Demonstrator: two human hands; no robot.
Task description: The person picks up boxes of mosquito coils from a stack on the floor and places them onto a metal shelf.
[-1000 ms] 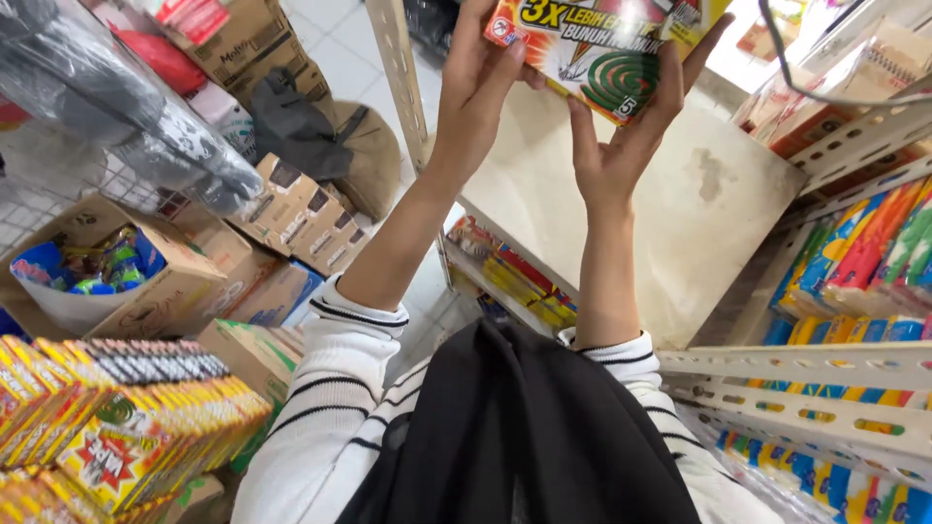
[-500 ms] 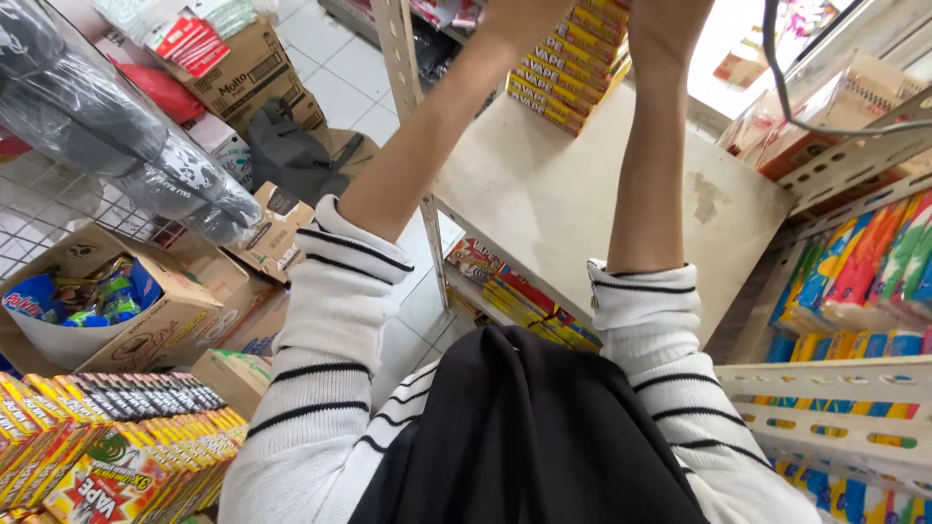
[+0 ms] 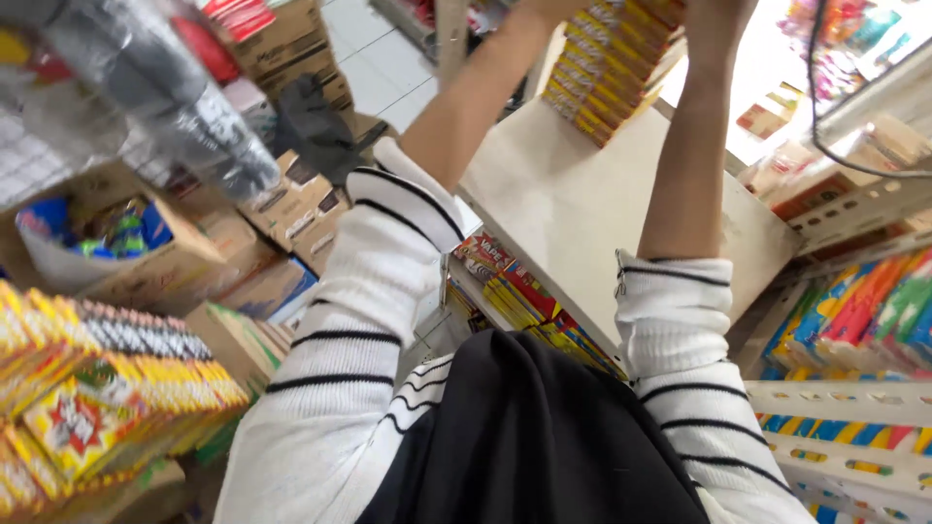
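Apparently both hands, cropped at top edge, meet box stack (image 3: 607,73).

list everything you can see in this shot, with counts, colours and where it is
stack of flat boxes: one stack, count unclear, yellow and red edges, top centre between the raised arms
shelf board: one, pale beige, centre, bare
boxes on lower shelf: several, red, yellow, blue, under the board
packs on right shelves: many, blue, orange, red, right edge
yellow boxes: many, yellow with red, lower left
cardboard cartons: several, brown, on the floor at left
open carton: one, brown, blue and green packets inside, left
floor tiles: pale, top centre
left forearm: bare, striped white sleeve, hand out of frame
right forearm: same, hand out of frame
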